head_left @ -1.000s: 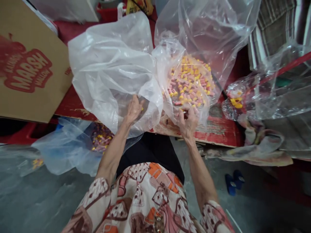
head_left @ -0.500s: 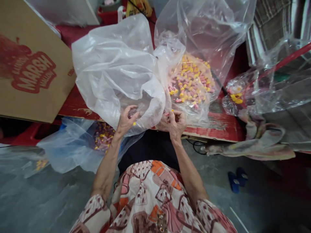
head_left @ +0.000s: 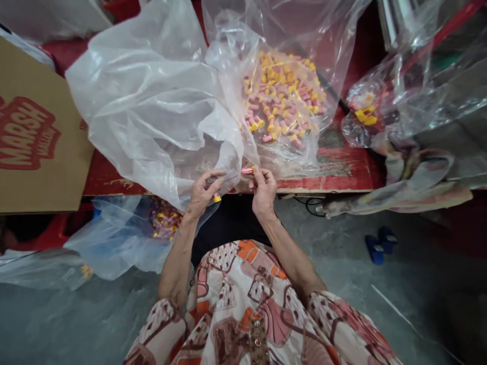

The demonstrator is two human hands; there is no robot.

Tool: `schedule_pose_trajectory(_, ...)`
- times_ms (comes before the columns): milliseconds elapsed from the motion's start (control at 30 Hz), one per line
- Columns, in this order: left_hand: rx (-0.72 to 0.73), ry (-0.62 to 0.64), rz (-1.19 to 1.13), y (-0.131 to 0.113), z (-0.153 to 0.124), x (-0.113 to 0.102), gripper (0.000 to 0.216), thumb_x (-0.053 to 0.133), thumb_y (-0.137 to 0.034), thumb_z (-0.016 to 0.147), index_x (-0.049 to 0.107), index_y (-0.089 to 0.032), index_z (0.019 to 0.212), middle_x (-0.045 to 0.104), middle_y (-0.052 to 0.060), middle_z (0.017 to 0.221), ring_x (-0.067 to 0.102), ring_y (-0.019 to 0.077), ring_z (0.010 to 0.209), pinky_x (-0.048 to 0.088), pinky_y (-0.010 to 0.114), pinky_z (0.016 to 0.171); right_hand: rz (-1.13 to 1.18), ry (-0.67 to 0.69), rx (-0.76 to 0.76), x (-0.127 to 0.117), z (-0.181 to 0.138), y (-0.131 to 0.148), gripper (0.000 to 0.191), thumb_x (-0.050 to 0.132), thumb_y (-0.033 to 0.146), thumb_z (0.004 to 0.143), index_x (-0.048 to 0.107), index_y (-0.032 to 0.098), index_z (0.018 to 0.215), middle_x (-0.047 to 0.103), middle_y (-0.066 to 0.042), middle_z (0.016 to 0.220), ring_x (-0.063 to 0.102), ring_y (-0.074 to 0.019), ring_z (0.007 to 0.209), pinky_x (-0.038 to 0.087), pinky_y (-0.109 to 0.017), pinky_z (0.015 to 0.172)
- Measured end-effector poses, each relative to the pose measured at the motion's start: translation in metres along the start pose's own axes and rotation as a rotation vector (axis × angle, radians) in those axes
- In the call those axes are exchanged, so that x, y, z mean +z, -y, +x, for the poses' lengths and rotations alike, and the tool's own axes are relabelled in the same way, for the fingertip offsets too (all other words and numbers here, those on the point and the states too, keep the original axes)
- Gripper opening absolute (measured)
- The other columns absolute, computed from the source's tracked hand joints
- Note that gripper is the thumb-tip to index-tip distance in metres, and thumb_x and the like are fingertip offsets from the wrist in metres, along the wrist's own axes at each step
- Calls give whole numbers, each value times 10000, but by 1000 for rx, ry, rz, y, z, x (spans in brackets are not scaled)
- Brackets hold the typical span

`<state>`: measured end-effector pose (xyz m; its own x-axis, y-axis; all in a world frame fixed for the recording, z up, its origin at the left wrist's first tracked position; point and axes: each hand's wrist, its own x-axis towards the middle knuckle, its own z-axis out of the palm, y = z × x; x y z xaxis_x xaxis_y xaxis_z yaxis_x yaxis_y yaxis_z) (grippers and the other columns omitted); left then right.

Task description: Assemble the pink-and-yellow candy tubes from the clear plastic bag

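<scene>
Both hands found at the near edge of the red-painted wooden worktop (head_left: 335,172), above the lap. Right hand (head_left: 262,191): fingers clamped, thumb against forefinger, on a small pink wrapped sweet (head_left: 247,171), held just clear of the worktop edge. Left hand (head_left: 201,193): fingers curled shut on a small yellow-tipped sweet (head_left: 216,198), with the hem of the large milky crumpled plastic bag (head_left: 152,111) draped against the knuckles; possible pinch of film as well, not determinable. Hands close together, not touching. Beyond the right hand, a clear plastic bag of loose pink and yellow sweets (head_left: 283,96), mouth open, lying near the worktop edge. Below the left forearm, a bluish plastic bag holding more sweets (head_left: 125,238), off the worktop. Judged risks: 1, loss of either sweet from so light a pinch, with a drop onto the patterned garment (head_left: 247,304) or the grey concrete floor (head_left: 76,314), hence contamination; 2, snagging of the milky bag on the left fingers, enough to drag it off the worktop; 3, a nudge of the clear bag by the right wrist, with loose sweets rolling over the edge. Also noted: brown cardboard box with red print (head_left: 38,147) at left, well apart from both hands.
</scene>
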<state>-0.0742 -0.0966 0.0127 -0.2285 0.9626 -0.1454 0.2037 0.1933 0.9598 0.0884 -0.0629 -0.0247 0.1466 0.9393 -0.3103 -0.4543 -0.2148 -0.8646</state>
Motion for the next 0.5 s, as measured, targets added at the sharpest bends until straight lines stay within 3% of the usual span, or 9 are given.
schedule_pose_trajectory(100,21,70,81,-4,1,2,476,815,-654,897,794,-231,1114,706,16,815,588,146,672,500,265,622,-104,153,-37,-5,1,1,552,774,776,909,586,258,868,589,73,643,511,-116,545,449,-245,536)
schedule_pose_trajectory(200,89,73,319,-13,2,5,376,743,-580,982,779,-236,1129,717,18,851,598,156,692,495,275,644,-356,269,-228,-18,4,9,456,660,671,1055,667,244,896,690,4,849,629,-151,734,541,-281,705)
schedule_pose_trajectory(333,241,158,779,-32,6,18,231,668,-430,1067,763,-226,1118,754,53,959,663,205,809,511,321,791,-734,165,-477,-53,18,28,354,516,472,1174,714,251,980,753,-61,1049,684,-210,1007,559,-349,969)
schedule_pose_trajectory(400,265,239,993,-43,10,29,214,617,-397,1110,745,-225,1109,758,74,996,695,248,894,506,347,860,-817,87,-525,-68,36,36,359,455,447,1198,718,259,1044,761,-76,1099,668,-220,1052,552,-373,1010)
schedule_pose_trajectory(500,248,344,1220,-56,23,45,202,584,-365,1134,718,-215,1116,761,94,1039,706,287,968,491,362,905,-868,86,-499,-72,81,37,359,448,483,1202,724,271,1110,766,-70,1099,629,-211,1044,533,-400,1045)
